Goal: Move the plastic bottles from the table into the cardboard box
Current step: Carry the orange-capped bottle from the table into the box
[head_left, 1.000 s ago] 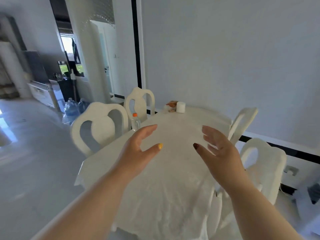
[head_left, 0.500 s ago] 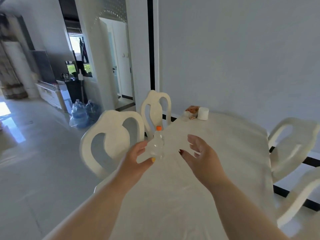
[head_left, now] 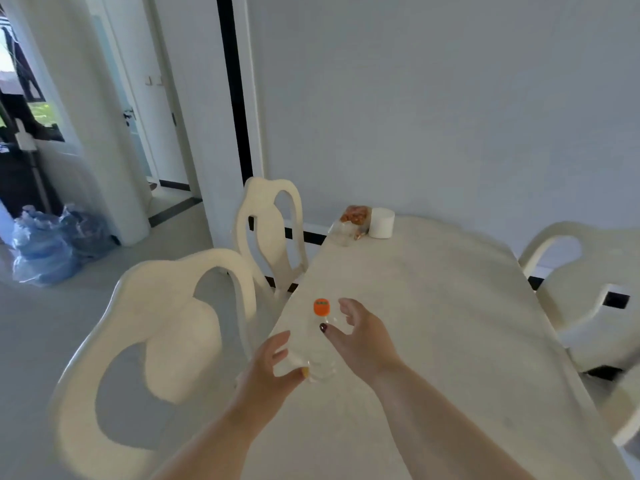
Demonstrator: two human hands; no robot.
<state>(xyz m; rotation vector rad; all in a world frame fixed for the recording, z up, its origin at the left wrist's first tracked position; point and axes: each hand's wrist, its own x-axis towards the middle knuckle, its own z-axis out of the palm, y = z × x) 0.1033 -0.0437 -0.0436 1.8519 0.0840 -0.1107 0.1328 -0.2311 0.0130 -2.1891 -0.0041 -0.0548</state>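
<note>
A clear plastic bottle with an orange cap stands upright near the left edge of the white table. My left hand is at the bottle's lower left, fingers spread, with the thumb tip against its base. Just right of the bottle's neck is my right hand, its thumb lying across the neck and its fingers loosely spread behind. Neither hand has closed round the bottle. No cardboard box is in view.
Two cream chairs stand along the table's left side and another chair on the right. A white roll and a snack bag sit at the far end. Blue water jugs stand on the floor at left.
I have come closer to the table and look further down. Both hands have moved in on the bottle, which now stands between them with both thumbs on it.
</note>
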